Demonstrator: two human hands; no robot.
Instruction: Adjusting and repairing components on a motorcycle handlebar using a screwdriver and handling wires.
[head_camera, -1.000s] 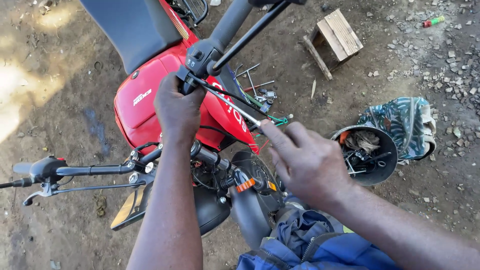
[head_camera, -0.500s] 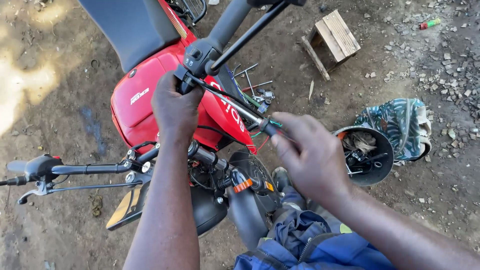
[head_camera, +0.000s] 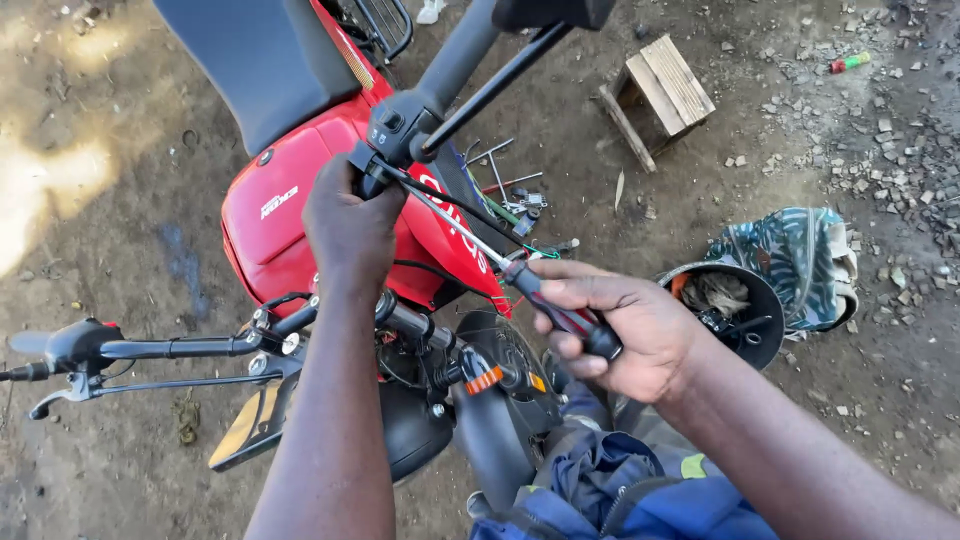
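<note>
Left hand (head_camera: 350, 225) clamped on handlebar switch housing (head_camera: 395, 125) of red motorcycle (head_camera: 280, 205), steadying it. Right hand (head_camera: 625, 330) closed round screwdriver (head_camera: 520, 275), shaft angled up-left, tip at housing. Step: driving housing screw. Next move calls for tip seated square, firm axial pressure.

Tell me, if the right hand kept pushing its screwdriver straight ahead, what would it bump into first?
The right hand aims the screwdriver up-left, toward the handlebar switch housing that the left hand grips. It would probably meet that housing first, though depth is hard to judge.
</note>
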